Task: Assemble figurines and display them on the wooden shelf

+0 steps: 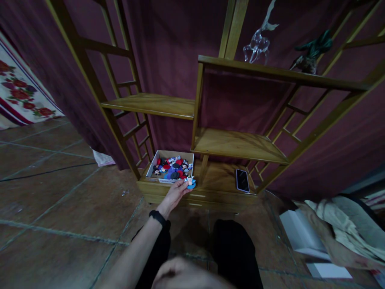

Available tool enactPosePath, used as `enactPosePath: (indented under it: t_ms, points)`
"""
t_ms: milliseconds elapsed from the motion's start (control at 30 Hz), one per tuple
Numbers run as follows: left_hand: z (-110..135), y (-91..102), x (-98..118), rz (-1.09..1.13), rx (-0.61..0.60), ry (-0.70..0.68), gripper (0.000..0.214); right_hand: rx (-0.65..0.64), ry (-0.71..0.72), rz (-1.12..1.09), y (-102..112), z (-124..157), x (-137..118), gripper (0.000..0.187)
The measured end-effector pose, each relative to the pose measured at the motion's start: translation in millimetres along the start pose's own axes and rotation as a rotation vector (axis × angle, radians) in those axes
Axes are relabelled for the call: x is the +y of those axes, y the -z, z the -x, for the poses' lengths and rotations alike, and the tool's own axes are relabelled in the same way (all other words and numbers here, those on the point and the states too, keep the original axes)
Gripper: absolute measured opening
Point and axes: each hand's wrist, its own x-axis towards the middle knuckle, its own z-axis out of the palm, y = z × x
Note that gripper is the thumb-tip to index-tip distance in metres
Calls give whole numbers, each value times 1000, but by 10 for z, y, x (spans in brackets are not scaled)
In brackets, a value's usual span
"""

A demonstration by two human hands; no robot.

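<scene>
My left hand (176,193), with a black band on its wrist, pinches a small cartoon figurine (190,183) that has a round blue base. It holds the figurine at the front right corner of an open cardboard box (152,178). Inside the box lies a jumble of several similar figurines (175,165) in red, blue, black and white. My right hand (185,275) is low at the bottom edge, near my knees. Motion blurs it and its fingers do not show clearly, so whether it holds anything cannot be made out.
The box stands on the bottom level of a wooden shelf unit (168,105), with a phone (242,180) to its right. A clear glass animal figure (258,46) and a dark green figure (314,52) stand higher up. A white box (300,230) is on the tiled floor at right.
</scene>
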Motion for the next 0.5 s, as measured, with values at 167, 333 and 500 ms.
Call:
enactPosePath:
  t_ms: [167, 333, 500]
  points:
    - [-69, 47, 36, -267, 18, -68, 26, 726, 236, 133, 1170, -378, -205, 28]
    - [-202, -12, 33, -309, -27, -92, 27, 784, 380, 103, 1700, -704, -343, 46]
    - [-256, -4, -45, -243, -8, -80, 30, 644, 357, -11, 1761, -933, -244, 45]
